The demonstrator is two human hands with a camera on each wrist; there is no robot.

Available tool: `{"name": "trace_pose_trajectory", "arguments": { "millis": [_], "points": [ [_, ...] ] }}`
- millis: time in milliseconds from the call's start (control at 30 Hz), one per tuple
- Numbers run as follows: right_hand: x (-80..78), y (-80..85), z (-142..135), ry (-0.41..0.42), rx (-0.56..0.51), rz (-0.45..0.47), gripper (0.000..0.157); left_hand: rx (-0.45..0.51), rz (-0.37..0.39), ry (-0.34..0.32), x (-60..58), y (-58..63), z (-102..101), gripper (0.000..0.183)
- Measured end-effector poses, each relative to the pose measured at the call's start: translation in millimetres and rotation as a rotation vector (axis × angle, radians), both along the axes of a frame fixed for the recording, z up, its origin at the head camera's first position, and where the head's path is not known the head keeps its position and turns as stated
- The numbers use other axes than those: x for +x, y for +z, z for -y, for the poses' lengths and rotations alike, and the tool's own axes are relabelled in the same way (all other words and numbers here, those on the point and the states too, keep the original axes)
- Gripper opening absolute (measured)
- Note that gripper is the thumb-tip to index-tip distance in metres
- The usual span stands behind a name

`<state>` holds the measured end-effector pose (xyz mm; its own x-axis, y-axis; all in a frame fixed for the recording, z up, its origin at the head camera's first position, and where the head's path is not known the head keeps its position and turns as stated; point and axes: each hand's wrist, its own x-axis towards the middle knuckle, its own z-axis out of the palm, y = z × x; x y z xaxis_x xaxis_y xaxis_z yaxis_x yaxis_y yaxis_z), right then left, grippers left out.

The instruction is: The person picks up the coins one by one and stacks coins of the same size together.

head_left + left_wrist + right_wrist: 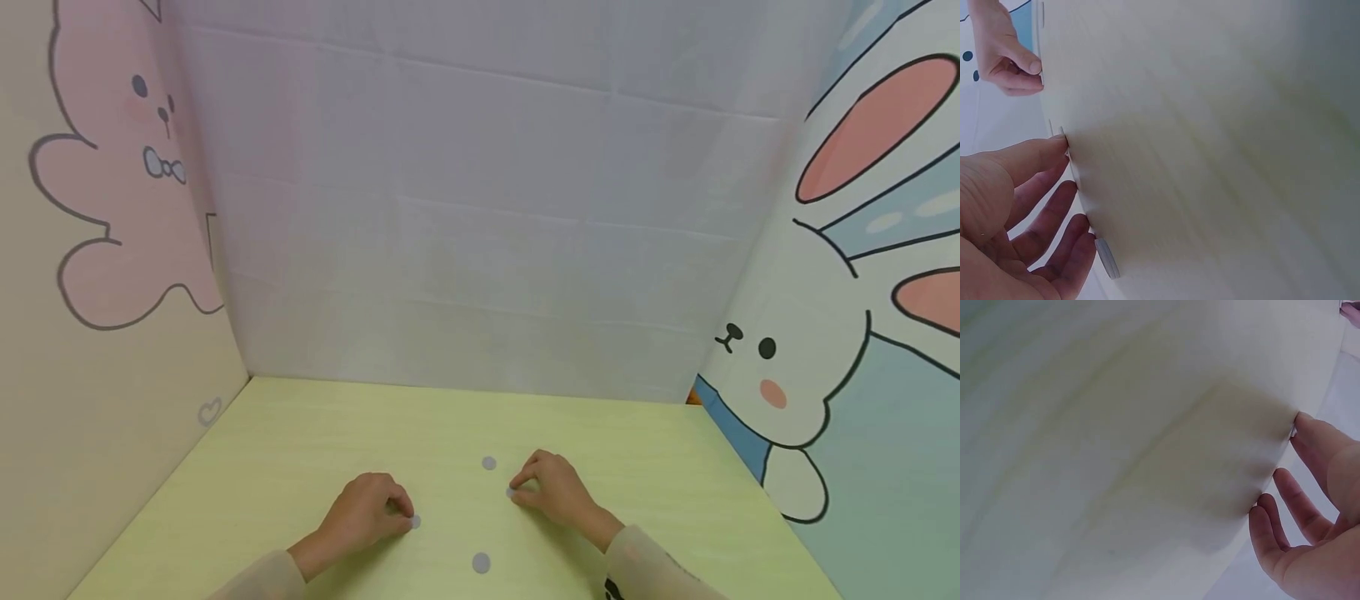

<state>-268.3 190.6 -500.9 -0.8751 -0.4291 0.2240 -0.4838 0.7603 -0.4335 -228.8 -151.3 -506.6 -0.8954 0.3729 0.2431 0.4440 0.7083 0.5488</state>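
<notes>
Two hands reach over a pale yellow tabletop. My left hand [367, 510] pinches a small grey disc [417, 522] between thumb and index finger, right at the table surface. In the left wrist view, another grey disc [1107, 259], seen nearly edge-on, sits by the little fingertip. Opposite, my right hand [557, 490] pinches a similar disc [511, 492] with thumb and index fingertips, which hide most of it. The right hand's other fingertips [1264, 500] rest along the table in the right wrist view.
One flat grey disc [489, 462] lies beyond the hands, and a second disc [481, 563] lies nearer the front, between them. A pale sheet [480, 208] hangs behind the tabletop [360, 417]. Side panels carry a pink cartoon animal [127, 217] and a white rabbit [802, 358].
</notes>
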Motion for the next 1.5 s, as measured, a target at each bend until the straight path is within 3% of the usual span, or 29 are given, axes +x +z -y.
{"name": "trace_pose_trajectory", "arguments": {
  "millis": [700, 1233, 1500],
  "points": [
    [-6.1, -4.5, 4.1, 0.054, 0.123, -0.135, 0.006, -0.015, -0.005, 0.008, 0.4, -1.8, -1.1, 0.015],
    [0.5, -2.0, 5.9, 0.054, 0.055, -0.142, 0.009, -0.012, -0.004, 0.003, 0.3, -2.0, -1.7, 0.015],
    [4.5, 0.7, 16.7, 0.065, 0.035, -0.103, 0.009, -0.015, 0.011, 0.006, 1.7, -0.9, -1.7, 0.015]
  ]
}}
